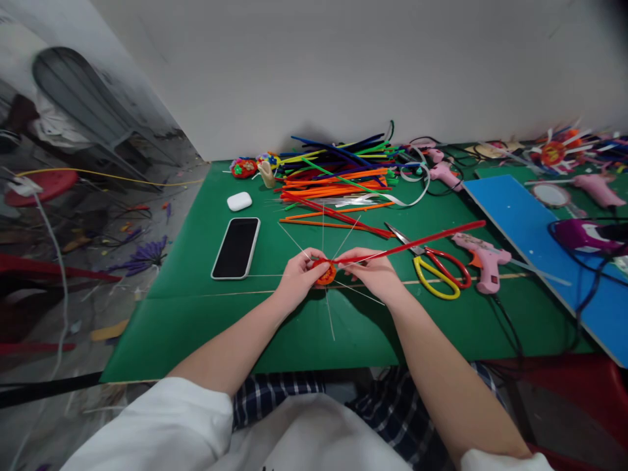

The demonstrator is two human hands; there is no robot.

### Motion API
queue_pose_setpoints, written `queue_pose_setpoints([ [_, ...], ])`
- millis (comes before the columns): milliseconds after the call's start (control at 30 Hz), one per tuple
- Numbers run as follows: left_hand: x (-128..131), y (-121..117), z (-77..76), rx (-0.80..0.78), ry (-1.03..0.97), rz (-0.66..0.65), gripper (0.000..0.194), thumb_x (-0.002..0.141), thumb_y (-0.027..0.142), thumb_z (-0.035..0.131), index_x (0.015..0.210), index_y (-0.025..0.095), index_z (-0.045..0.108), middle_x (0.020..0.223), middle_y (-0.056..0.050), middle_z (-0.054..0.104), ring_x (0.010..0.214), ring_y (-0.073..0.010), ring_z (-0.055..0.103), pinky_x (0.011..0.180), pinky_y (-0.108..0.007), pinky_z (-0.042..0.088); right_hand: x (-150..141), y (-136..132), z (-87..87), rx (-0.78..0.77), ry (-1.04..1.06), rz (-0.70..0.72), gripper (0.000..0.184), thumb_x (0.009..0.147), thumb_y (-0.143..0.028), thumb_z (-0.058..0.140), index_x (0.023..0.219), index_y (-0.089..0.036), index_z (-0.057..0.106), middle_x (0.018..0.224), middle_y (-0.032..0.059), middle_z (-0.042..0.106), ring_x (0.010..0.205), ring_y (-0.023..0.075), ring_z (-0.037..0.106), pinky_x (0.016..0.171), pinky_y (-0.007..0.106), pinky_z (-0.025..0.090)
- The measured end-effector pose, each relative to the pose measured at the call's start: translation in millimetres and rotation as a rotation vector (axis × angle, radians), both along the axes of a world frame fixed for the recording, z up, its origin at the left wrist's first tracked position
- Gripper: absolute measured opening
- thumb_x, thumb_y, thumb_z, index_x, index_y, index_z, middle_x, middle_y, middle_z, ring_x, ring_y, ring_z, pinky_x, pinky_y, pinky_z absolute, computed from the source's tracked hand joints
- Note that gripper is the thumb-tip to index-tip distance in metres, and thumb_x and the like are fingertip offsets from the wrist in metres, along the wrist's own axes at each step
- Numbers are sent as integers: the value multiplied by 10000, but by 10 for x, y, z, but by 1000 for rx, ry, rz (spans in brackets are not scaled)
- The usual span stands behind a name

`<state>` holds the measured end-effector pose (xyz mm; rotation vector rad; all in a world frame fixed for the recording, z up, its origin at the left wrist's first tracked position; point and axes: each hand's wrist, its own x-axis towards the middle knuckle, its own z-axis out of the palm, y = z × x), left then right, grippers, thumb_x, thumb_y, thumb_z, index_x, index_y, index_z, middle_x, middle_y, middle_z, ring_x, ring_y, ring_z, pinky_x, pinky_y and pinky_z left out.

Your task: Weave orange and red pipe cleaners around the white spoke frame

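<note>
Between my hands is a small round orange-and-red disc (324, 273) of coiled pipe cleaner, with several thin pale wires spreading out from it like spokes. My left hand (305, 273) pinches the disc at its left side, thumb on top. My right hand (369, 269) is closed on a long red pipe cleaner (432, 237) close to the disc's upper right edge. The free end of that red strand stretches up and to the right, passing above the scissors (439, 268) with red and yellow handles. Parts of the fingers are hidden behind the disc.
Colourful pipe cleaners (338, 173) lie piled along the wall. A phone (236, 248) and a white earbud case (239, 201) are at left. To the right are a pink glue gun (483, 258) with its cord and a blue board (534, 242). A grey chair (93, 104) stands off the table.
</note>
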<state>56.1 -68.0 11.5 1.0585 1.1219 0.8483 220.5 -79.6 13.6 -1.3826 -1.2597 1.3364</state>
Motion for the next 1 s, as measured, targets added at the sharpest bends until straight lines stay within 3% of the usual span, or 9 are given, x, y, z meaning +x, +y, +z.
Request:
queue_pose_setpoints([
  [267,-1,2,-12,14,-14,-24,288,630,325,698,795,163,526,578,39,567,482,-78,530,426,-173,437,52,-9,94,-32,38,76,165,658,-278,647,768,-165,695,670,14,633,576,96,537,523,213,426],
  [1000,-10,-13,-40,89,7,-74,252,672,307,672,808,150,530,614,39,569,532,-73,533,518,-186,418,90,5,15,-11,26,124,175,665,-317,644,736,-159,669,629,0,610,549,95,539,490,204,429],
])
